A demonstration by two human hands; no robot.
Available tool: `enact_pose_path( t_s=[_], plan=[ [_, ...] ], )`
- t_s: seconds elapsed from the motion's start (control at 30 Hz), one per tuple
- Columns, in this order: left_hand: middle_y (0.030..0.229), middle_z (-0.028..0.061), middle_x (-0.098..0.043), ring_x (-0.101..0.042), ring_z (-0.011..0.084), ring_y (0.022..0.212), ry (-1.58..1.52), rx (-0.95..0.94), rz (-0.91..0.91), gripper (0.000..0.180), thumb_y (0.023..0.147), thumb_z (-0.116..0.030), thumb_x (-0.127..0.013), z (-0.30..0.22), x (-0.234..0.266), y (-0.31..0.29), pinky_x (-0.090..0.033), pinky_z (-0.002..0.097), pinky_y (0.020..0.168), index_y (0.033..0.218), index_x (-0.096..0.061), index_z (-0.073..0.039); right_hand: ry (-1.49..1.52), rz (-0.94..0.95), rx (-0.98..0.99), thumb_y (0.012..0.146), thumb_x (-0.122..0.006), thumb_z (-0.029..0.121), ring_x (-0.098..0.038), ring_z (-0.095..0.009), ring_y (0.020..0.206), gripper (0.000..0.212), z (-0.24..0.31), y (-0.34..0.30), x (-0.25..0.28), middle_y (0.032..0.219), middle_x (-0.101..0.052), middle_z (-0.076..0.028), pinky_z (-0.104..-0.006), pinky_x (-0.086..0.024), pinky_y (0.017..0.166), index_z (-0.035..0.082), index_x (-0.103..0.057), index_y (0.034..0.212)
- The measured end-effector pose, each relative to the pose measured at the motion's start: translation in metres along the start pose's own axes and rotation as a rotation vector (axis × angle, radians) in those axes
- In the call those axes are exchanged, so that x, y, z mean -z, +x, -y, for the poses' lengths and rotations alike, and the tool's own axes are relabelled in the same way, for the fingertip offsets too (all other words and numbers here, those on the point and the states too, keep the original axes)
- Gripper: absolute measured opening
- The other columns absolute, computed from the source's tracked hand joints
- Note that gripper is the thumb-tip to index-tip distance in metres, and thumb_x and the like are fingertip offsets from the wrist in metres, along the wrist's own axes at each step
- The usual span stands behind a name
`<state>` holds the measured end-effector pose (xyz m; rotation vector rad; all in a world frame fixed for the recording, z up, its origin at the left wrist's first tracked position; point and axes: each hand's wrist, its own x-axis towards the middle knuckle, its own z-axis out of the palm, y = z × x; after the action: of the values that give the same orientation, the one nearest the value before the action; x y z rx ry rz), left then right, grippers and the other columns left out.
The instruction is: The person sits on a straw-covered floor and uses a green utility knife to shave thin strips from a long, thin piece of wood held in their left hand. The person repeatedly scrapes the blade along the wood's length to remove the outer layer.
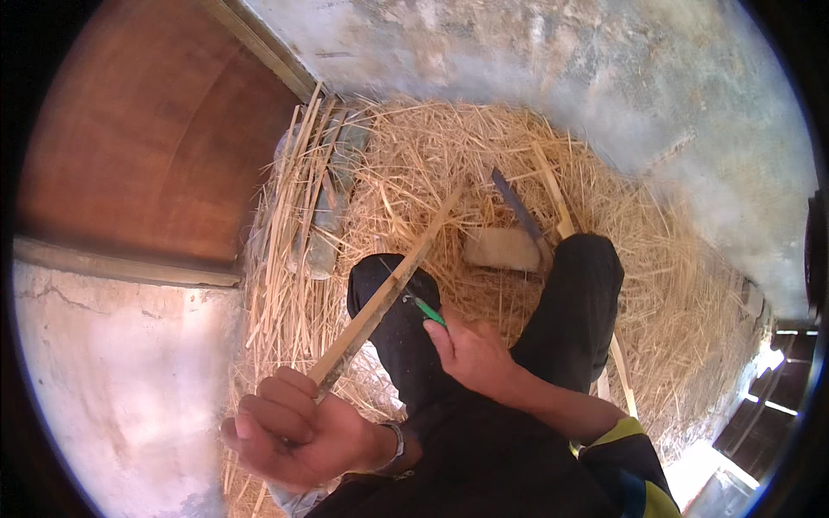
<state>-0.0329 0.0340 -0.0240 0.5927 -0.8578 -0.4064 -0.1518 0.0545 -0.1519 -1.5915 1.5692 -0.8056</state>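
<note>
My left hand [298,427] is closed round the lower end of a long split strip of wood or bamboo [380,304], which slants up and away to the right over my left knee. In my closed right hand [479,356] is a small green-handled knife [428,311]. Its metal end lies close to the strip's right edge, about midway along; whether it touches cannot be made out. Beyond my knees a large dark-bladed knife [515,204] leans by a pale wooden block [501,249], its handle end near my right knee.
Shavings and thin strips [432,138] cover the floor all round. A bundle of long thin strips [285,233] lies to the left over a grey-green log-like piece [326,229]. Another strip [554,190] stands by my right knee. A stained wall [553,52] and a brown panel [155,129] border the spot.
</note>
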Motion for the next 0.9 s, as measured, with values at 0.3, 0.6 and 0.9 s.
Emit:
enact_pose_path(
  t_s=[0.3, 0.6, 0.9],
  plan=[
    [0.045, -0.0007, -0.023, -0.019, 0.0087, 0.035, -0.004, -0.035, 0.058, 0.026, 0.091, -0.012, -0.041, 0.001, -0.006, -0.006, -0.020, 0.0257, 0.038, 0.067, -0.030, -0.010, -0.096, -0.048, 0.035, 0.091, -0.057, 0.025, -0.059, -0.040, 0.054, 0.026, -0.009, 0.015, 0.015, 0.057, -0.056, -0.019, -0.0486, -0.047, 0.049, 0.000, -0.052, 0.092],
    [0.045, -0.0009, -0.023, -0.020, 0.0083, 0.037, -0.016, -0.023, 0.025, 0.028, 0.092, -0.013, -0.041, 0.001, 0.003, 0.000, -0.021, 0.0258, 0.040, 0.066, -0.030, -0.011, -0.116, -0.079, 0.079, 0.094, -0.053, 0.032, -0.058, -0.040, 0.049, 0.029, -0.009, 0.020, 0.007, 0.053, -0.055, -0.019, -0.0490, -0.046, 0.044, 0.003, -0.053, 0.090],
    [0.046, -0.0011, -0.022, -0.019, 0.0084, 0.038, -0.045, 0.009, 0.064, 0.028, 0.092, -0.013, -0.041, 0.003, 0.011, 0.004, -0.021, 0.0262, 0.041, 0.067, -0.029, -0.011, -0.264, -0.088, 0.106, 0.093, -0.054, 0.034, -0.060, -0.035, 0.048, 0.032, -0.022, 0.019, 0.006, 0.056, -0.057, -0.017, -0.0457, -0.047, 0.043, 0.003, -0.052, 0.087]
  ],
)
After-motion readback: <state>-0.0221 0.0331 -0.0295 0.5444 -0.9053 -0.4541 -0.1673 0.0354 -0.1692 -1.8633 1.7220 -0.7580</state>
